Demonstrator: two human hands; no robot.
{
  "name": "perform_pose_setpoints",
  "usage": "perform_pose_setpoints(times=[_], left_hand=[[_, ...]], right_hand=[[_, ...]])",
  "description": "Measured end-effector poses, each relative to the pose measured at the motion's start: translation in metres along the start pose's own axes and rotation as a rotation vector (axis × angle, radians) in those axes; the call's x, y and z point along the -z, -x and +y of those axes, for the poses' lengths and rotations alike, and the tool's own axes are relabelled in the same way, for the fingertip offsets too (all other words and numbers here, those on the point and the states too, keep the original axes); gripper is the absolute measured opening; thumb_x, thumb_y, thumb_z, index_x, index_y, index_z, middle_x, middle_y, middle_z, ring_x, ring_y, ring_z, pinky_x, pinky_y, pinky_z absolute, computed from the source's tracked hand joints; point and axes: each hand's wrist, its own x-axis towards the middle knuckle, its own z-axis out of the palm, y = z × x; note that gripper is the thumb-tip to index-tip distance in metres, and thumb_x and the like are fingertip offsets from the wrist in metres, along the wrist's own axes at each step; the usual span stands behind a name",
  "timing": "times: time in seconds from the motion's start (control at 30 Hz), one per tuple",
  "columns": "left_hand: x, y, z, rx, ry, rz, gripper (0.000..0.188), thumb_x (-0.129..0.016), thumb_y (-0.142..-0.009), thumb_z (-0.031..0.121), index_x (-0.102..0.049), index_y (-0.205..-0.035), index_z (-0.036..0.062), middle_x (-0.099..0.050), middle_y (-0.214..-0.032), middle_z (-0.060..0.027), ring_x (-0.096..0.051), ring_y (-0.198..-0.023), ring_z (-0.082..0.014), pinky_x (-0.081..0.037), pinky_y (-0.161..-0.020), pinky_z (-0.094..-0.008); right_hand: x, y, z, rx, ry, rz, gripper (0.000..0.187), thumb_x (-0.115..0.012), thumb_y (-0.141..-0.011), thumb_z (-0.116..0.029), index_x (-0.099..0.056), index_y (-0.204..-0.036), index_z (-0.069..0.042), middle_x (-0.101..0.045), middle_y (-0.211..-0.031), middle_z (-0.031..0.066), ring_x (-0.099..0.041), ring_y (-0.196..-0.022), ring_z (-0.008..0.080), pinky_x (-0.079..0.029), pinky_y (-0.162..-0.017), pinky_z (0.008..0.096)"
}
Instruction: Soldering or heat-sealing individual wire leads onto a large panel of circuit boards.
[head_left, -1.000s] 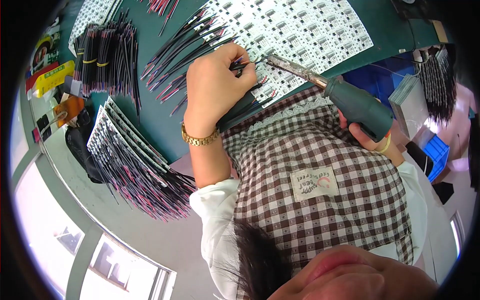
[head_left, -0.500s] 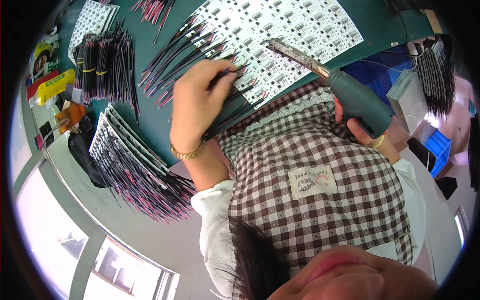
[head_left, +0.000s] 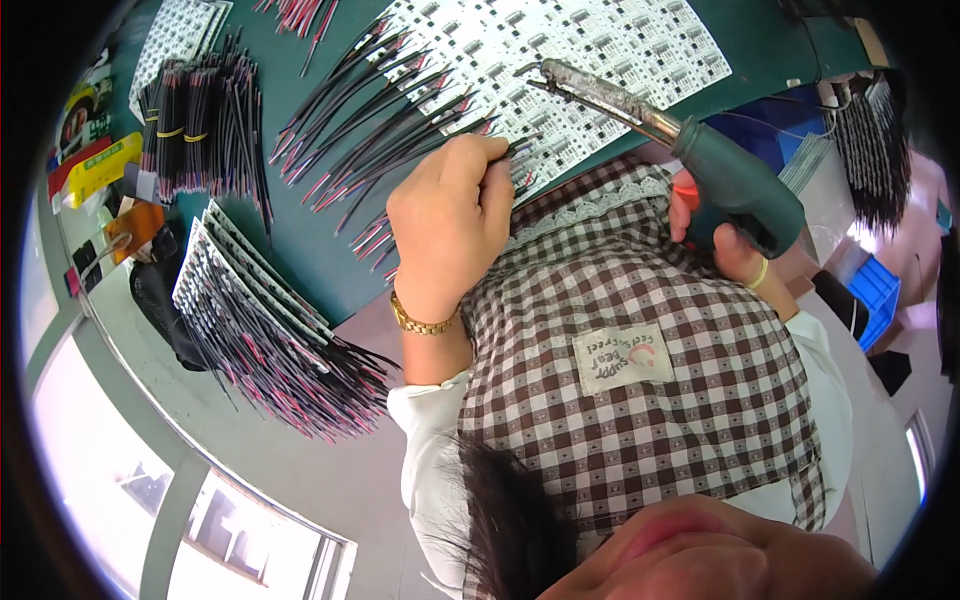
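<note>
My left hand (head_left: 445, 215) is closed in a pinch at the near-left edge of a white sheet of small circuit boards (head_left: 610, 60). Dark wire tips show at its fingertips; the pinch itself is partly hidden. Thin black and red wires (head_left: 370, 125) fan leftward from that edge of the sheet, in a row beside the hand. Wrapped around the dark green grip of a soldering gun (head_left: 745, 185) is my right hand (head_left: 738, 256). The gun's metal tip points up and left, over the boards, a little away from my left hand.
Bundled wires (head_left: 185, 130) lie on the green table (head_left: 300, 255) at the left, with stacked board sheets (head_left: 175, 45) behind. Another wired stack (head_left: 270, 340) overhangs the near-left edge. Red wires (head_left: 310, 20) lie at the back. More wired boards (head_left: 870, 140) and a blue crate (head_left: 870, 295) stand right.
My left hand has moved right and slightly nearer to me, along the sheet's edge, uncovering more of the wire row. The soldering gun and right hand have shifted slightly right.
</note>
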Motion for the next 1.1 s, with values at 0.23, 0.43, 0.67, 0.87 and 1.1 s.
perform_pose_setpoints(times=[0.23,0.43,0.67,0.87,1.1], left_hand=[[-0.014,-0.002,0.002,0.053,-0.041,0.192,0.015,-0.065,-0.066,0.0,-0.066,-0.078,0.008,-0.056,-0.061,-0.0028,-0.053,-0.051,-0.0168,-0.042,-0.048,-0.0282],[-0.023,0.005,-0.002,0.144,0.108,0.2,0.013,-0.07,-0.067,0.003,-0.065,-0.078,0.0081,-0.059,-0.064,-0.0024,-0.049,-0.046,-0.0113,-0.04,-0.045,-0.0239],[-0.028,0.005,-0.004,0.256,0.068,0.194,0.008,-0.069,-0.072,0.005,-0.066,-0.079,0.0038,-0.062,-0.068,0.0003,-0.046,-0.055,-0.0012,-0.038,-0.05,-0.0158],[-0.029,0.011,-0.009,0.276,0.002,0.148,0.008,-0.07,-0.071,0.006,-0.066,-0.078,0.006,-0.062,-0.067,0.0014,-0.045,-0.054,-0.0013,-0.039,-0.049,-0.0162],[-0.033,0.014,-0.017,0.158,-0.024,0.259,0.013,-0.07,-0.063,0.006,-0.064,-0.074,0.0115,-0.056,-0.058,-0.001,-0.047,-0.043,-0.0127,-0.038,-0.042,-0.025]], right_hand=[[0.018,0.029,0.021,-0.069,0.139,-0.005,0.078,-0.056,-0.081,-0.061,-0.041,-0.132,-0.004,-0.049,-0.086,0.0053,-0.048,-0.076,0.0153,-0.041,-0.068,0.0295],[0.012,0.012,-0.01,-0.135,0.146,-0.169,0.072,-0.055,-0.084,-0.057,-0.042,-0.133,-0.005,-0.051,-0.09,0.0056,-0.05,-0.079,0.016,-0.042,-0.07,0.0301],[0.017,0.023,-0.014,-0.144,0.28,-0.113,0.064,-0.056,-0.086,-0.047,-0.046,-0.127,0.001,-0.055,-0.089,0.0063,-0.052,-0.076,0.0159,-0.042,-0.072,0.0298],[0.015,0.024,-0.004,-0.091,0.488,-0.17,0.056,-0.056,-0.086,-0.042,-0.052,-0.117,0.004,-0.059,-0.085,0.0069,-0.053,-0.074,0.0156,-0.042,-0.073,0.029],[0.004,0.022,0.005,0.021,0.557,-0.037,0.009,-0.067,-0.071,-0.01,-0.066,-0.08,-0.006,-0.065,-0.072,0.0041,-0.061,-0.072,0.0244,-0.047,-0.067,0.0347]])
